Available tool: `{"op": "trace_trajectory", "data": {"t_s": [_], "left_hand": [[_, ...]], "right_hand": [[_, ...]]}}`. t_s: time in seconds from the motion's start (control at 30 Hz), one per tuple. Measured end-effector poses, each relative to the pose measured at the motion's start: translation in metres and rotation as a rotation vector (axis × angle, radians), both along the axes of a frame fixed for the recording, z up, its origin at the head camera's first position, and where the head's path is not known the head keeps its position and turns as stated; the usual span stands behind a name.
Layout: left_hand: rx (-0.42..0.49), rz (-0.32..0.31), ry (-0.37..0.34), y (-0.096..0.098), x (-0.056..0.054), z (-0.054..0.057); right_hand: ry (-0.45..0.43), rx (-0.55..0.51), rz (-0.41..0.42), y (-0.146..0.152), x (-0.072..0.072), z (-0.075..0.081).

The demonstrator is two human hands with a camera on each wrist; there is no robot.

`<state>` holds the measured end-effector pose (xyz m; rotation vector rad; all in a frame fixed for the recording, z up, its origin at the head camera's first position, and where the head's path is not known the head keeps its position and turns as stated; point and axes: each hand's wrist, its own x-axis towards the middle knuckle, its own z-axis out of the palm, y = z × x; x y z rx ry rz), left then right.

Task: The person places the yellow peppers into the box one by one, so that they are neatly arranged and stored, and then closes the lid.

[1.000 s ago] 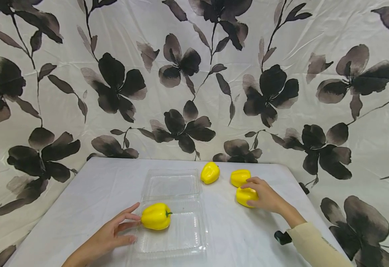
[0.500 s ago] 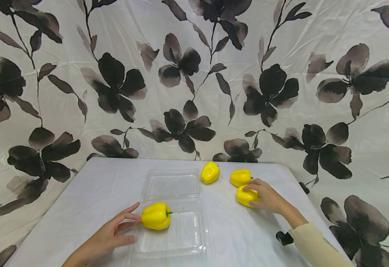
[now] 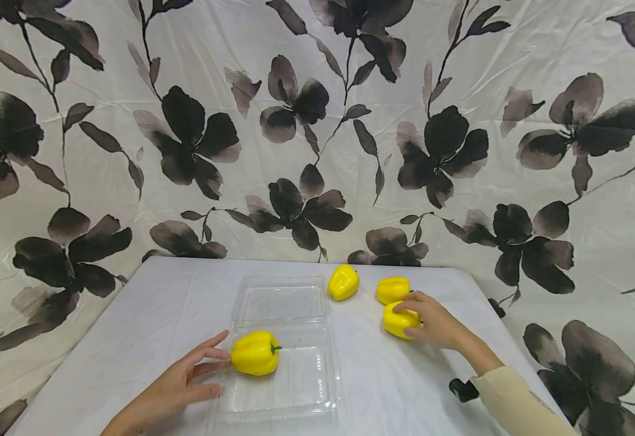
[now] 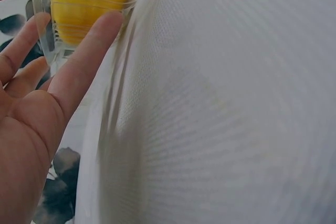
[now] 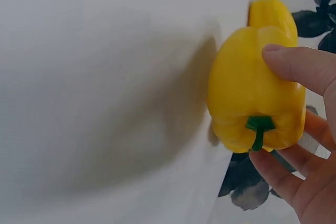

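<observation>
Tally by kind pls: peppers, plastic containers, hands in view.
Yellow peppers: 4 (1 in the container, 1 held, 2 others on the table)
Clear plastic container, open: 1
Left hand and right hand: 2
Total: 7

Can't read any text, label, brand or number in any view from my end; faint dark mark (image 3: 540, 399) on right sleeve (image 3: 513, 396), possibly lettering, too small to tell
</observation>
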<state>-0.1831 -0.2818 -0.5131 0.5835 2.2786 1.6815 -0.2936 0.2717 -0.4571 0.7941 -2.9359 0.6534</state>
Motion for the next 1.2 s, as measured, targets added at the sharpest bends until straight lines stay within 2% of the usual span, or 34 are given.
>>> {"op": "trace_trajectory", "data": {"t_s": [0.63,0.97,1.2], "left_hand": [[-0.029,0.018,-0.002,0.001,0.001,0.002],[0.012,-0.024,0.07,0.0,-0.001,-0.001],[-0.01,0.006,0.022,0.001,0.0,0.0]], "right_hand": [[0.055,-0.042,0.058,-0.044,0.014,0.029],[0.099,-0.067,0.119,-0.072,0.027,0.047],[0.096,-0.093,0.175,-0.093,0.035,0.056]]}}
